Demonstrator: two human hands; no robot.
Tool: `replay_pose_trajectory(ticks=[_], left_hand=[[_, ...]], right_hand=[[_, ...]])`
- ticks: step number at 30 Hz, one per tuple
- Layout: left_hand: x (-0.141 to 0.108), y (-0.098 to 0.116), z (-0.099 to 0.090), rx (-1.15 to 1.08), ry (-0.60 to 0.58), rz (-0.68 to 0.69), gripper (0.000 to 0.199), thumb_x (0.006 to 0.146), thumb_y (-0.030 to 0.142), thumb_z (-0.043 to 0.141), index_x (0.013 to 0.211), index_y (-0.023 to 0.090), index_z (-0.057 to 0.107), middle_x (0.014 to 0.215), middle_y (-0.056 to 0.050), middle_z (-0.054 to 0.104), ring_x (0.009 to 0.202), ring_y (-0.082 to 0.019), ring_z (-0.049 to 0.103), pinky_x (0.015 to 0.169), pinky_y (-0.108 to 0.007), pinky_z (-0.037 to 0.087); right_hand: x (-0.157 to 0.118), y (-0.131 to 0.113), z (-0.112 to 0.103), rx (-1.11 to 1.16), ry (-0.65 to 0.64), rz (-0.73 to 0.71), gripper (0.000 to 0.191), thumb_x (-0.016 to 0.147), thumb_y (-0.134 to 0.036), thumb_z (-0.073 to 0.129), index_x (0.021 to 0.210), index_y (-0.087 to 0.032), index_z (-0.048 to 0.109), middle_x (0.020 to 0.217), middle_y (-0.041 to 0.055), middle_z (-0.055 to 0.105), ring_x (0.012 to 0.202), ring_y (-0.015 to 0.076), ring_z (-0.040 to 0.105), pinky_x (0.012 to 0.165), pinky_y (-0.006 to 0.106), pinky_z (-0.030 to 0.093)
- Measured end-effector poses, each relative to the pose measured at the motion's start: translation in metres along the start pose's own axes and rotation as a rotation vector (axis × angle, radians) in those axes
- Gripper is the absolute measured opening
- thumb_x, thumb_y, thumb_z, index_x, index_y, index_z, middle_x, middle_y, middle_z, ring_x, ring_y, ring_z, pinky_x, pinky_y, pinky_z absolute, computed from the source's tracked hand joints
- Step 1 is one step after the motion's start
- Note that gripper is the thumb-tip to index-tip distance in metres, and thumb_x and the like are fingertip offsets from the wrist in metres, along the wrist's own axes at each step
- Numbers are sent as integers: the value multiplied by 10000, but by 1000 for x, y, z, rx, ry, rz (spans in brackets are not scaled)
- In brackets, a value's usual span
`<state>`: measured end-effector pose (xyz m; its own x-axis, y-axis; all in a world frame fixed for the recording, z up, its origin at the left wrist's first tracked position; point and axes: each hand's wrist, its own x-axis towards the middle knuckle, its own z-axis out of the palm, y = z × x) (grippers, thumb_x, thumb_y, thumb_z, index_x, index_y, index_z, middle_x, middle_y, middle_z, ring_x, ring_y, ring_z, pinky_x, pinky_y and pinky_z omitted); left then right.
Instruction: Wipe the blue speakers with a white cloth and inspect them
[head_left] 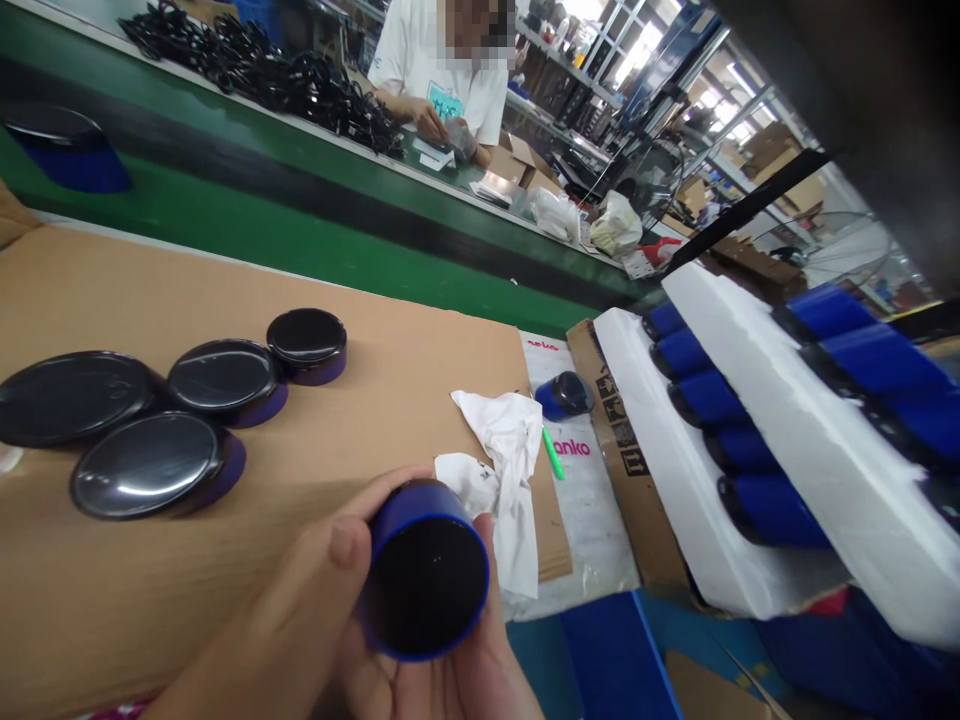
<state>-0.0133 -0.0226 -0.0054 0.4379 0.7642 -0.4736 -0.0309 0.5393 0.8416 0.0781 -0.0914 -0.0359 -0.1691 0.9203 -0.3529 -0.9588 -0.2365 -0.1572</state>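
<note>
Both my hands cup a blue cylinder with a black end face, which is turned up toward me above the cardboard. My left hand wraps its left side, thumb near the rim and fingers going behind. My right hand supports it from below and the right, with the thumb along its side. Just beyond it lies a crumpled white cloth; whether the cylinder touches the cloth I cannot tell. To the left stand several blue cylinders with shiny black tops, one of them a round black-topped piece farthest back.
A cardboard sheet covers the work surface. Right of the cloth are a green pen and another blue cylinder. White foam trays hold blue cylinders in a carton. Across the green conveyor, a person sits near piled black cables.
</note>
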Motion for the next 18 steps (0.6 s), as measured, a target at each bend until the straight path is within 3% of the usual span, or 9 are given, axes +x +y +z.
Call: replay_pose_trajectory(ticks=[2, 3, 5, 7, 10, 12, 15, 18], left_hand=[[1, -2, 0, -31, 1, -32, 728, 709, 909, 522, 1127, 342, 706, 1335, 55, 680, 1283, -154, 620, 1067, -129, 496], [1, -2, 0, -20, -6, -40, 744, 710, 916, 508, 1143, 343, 700, 1343, 56, 674, 1302, -157, 607, 1073, -132, 493], [2, -1, -1, 11, -38, -44, 728, 720, 915, 495, 1159, 366, 685, 1369, 64, 652, 1368, -179, 553, 1167, -223, 442], [3, 0, -2, 12, -48, -39, 706, 732, 914, 478, 1131, 366, 678, 1391, 56, 630, 1412, -212, 507, 1258, -345, 352], [4, 3, -3, 74, -34, -26, 734, 765, 899, 428, 1153, 317, 650, 1437, -7, 594, 1437, -271, 479, 1300, -454, 279], [4, 4, -3, 149, -54, -16, 760, 806, 874, 366, 1214, 287, 622, 1472, -49, 565, 1442, -300, 478, 1292, -492, 295], [4, 2, -3, 168, -53, -1, 781, 798, 892, 351, 1229, 306, 634, 1466, -28, 571, 1448, -291, 472, 1286, -491, 305], [9, -7, -9, 130, -47, 37, 681, 799, 879, 412, 1202, 395, 671, 1404, 67, 620, 1401, -187, 524, 1239, -306, 382]], right_hand=[[-2, -3, 4, -102, 28, 1, 789, 791, -868, 536, 1291, -265, 632, 1290, -29, 706, 1217, 124, 661, 1119, 305, 468], [-4, -5, 7, -165, 29, -24, 759, 831, -845, 516, 1294, -256, 633, 1350, -24, 672, 1289, 124, 614, 1174, 306, 404], [-7, -8, 14, -292, 50, -106, 671, 898, -765, 518, 1366, -291, 595, 1538, -54, 512, 1429, 127, 480, 1242, 323, 277], [-10, -10, 22, -397, 108, -160, 662, 929, -712, 509, 1487, -356, 480, 1673, -87, 251, 1484, 157, 401, 1255, 375, 223], [-13, -14, 31, -456, 189, -116, 694, 973, -725, 376, 1577, -386, 327, 1686, -88, -6, 1489, 207, 392, 1251, 459, 203], [-13, -18, 35, -461, 197, -87, 684, 1001, -712, 290, 1577, -347, 349, 1690, -75, 24, 1504, 209, 366, 1242, 471, 241], [-11, -21, 38, -395, 159, -68, 649, 1024, -688, 256, 1527, -321, 441, 1683, -46, 225, 1490, 177, 396, 1163, 414, 420], [-7, -19, 35, -228, 27, -110, 550, 1037, -655, 321, 1404, -335, 577, 1563, -71, 478, 1385, 92, 527, 1102, 275, 470]])
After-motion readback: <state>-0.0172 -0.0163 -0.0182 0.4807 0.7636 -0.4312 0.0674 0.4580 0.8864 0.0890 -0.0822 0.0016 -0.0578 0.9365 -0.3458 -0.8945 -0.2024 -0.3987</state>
